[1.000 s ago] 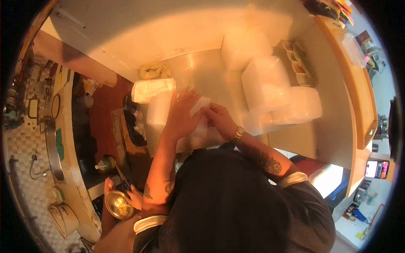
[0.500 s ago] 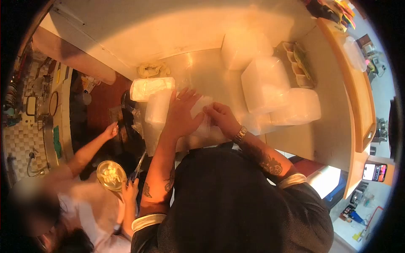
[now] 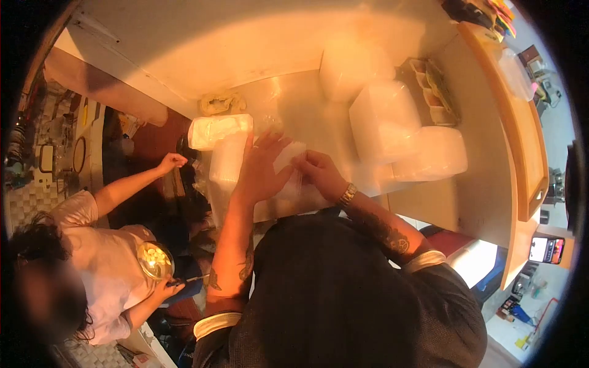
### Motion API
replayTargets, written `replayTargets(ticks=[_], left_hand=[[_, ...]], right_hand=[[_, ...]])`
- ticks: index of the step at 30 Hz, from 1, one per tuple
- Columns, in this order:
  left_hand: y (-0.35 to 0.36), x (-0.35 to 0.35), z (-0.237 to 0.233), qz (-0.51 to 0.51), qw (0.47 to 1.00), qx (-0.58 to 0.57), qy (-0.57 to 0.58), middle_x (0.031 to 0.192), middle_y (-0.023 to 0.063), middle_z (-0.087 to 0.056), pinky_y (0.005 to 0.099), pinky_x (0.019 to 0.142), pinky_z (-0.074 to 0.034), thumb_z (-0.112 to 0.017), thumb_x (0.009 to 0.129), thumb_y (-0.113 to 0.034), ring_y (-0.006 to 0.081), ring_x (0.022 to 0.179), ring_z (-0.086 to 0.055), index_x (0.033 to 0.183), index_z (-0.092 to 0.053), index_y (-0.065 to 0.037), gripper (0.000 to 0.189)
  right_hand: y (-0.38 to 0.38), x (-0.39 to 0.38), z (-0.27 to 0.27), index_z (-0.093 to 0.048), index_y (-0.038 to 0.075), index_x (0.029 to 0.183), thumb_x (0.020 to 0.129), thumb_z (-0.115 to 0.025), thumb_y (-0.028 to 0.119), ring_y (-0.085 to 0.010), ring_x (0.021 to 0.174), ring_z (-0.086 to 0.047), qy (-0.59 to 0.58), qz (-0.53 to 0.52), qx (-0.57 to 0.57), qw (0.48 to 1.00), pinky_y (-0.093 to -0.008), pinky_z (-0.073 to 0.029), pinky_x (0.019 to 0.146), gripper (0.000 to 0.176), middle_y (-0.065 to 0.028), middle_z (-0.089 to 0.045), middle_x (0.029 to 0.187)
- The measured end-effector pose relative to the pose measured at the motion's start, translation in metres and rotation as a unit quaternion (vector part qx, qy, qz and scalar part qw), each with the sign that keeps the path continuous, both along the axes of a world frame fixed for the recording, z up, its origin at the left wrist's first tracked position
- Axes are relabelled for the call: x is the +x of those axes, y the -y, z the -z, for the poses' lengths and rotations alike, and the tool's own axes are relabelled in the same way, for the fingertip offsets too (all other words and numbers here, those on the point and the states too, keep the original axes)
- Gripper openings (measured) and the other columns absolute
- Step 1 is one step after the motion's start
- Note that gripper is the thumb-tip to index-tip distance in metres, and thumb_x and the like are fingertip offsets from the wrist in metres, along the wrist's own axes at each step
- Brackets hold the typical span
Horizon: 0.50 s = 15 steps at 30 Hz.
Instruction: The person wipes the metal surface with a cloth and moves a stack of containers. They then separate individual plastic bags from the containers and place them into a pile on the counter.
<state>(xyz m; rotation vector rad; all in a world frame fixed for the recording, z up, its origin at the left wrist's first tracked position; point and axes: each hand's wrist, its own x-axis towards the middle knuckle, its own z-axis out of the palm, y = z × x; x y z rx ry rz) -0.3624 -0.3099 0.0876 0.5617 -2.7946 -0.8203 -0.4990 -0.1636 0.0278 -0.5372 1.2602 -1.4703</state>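
Observation:
My left hand (image 3: 265, 168) lies palm down with its fingers spread over the counter. Its thumb reaches toward a thin, pale see-through piece of plastic (image 3: 291, 187). Thumb and fingers of my right hand (image 3: 320, 176) pinch the edge of that plastic; its exact kind is blurred. Close against my left hand stands a ribbed stack of clear plastic lids or trays (image 3: 226, 161). Behind that stack sits a rectangular white container (image 3: 221, 130), brightly lit.
Tall stacks of white containers (image 3: 385, 122) stand to the right, beside a divided organizer (image 3: 432, 92). A crumpled yellowish cloth (image 3: 222, 102) lies at the back. At left, another person (image 3: 110, 257) holds a bowl (image 3: 154, 260) of pale pieces. A phone (image 3: 547, 250) stands far right.
My hands stay in nearly the same place, with the right still pinching the plastic. The other person has leaned back, raising one arm and drawing the bowl closer to their body.

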Motion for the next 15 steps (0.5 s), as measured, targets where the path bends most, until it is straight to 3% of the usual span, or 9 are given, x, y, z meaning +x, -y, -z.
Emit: replayTargets(ticks=[6,9,15], left_hand=[[0.0008,0.0006,0.0018,-0.007,1.0,0.007,-0.011,0.149,0.0151,-0.056,0.0525,0.128,-0.013,-0.069,0.082,-0.021,0.0346,0.15,-0.039,0.142,-0.059,-0.013,0.061],[0.0025,-0.0003,0.0037,-0.002,1.0,0.004,-0.029,0.145,0.0211,-0.058,0.0581,0.126,-0.016,-0.072,0.08,-0.027,0.0409,0.145,-0.043,0.139,-0.061,-0.009,0.063],[0.003,-0.0019,0.0052,-0.002,1.0,-0.006,-0.03,0.145,0.0206,-0.058,0.0581,0.126,-0.017,-0.072,0.079,-0.028,0.0411,0.144,-0.044,0.138,-0.062,-0.009,0.062]], right_hand=[[0.0043,0.0041,0.004,-0.065,0.007,0.096,0.104,-0.067,0.028,-0.0072,0.072,-0.063,0.045,0.024,0.014,0.999,-0.0273,-0.056,0.067,0.022,0.0014,-0.068,0.084],[0.0004,0.0011,0.0011,-0.066,0.007,0.098,0.104,-0.067,0.027,-0.0069,0.072,-0.063,0.046,0.02,0.019,0.999,-0.0273,-0.056,0.068,0.021,0.0018,-0.068,0.085],[-0.0025,-0.0017,0.0009,-0.068,0.006,0.101,0.104,-0.067,0.026,-0.0063,0.073,-0.064,0.051,0.025,0.02,0.998,-0.027,-0.056,0.067,0.02,0.0022,-0.068,0.086]])
